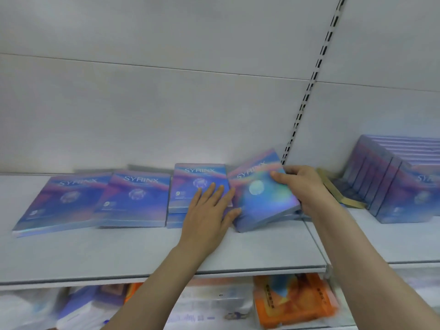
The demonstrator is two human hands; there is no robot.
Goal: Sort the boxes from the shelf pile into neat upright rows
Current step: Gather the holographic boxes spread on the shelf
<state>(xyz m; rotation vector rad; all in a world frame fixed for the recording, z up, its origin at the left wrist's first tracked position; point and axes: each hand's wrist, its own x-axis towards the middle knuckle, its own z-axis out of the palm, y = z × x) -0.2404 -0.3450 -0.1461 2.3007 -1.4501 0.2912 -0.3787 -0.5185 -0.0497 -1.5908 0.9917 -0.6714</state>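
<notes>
We see the right hand (302, 186) gripping the tilted box (264, 198) by its right side, thumb on the shiny face and the other fingers hidden behind. It sits near the right end of the shelf (142, 253), toward the back edge, and seems to rest on more boxes under it. One side is raised, prob. because the hand is tipping it up to stand it.

The left hand (212, 210) lies flat with straight fingers, holding nothing. The fingers press on the middle stack (197, 186) and the thumb touches the left edge of the tilted box. We judge it steadies the stack so it does not slide while the box next to it lifts (the foil wrap looks slippery).

Two flat boxes (95, 201) overlap near the left end, not yet sorted.

On the next shelf section to the right, an upright row (390, 177) leans w/ spines together; this is likely the pattern to copy. A gold box (338, 191) lies just beside that row, on its left.

On the lower shelf there are orange packets (295, 303), blurred.
</notes>
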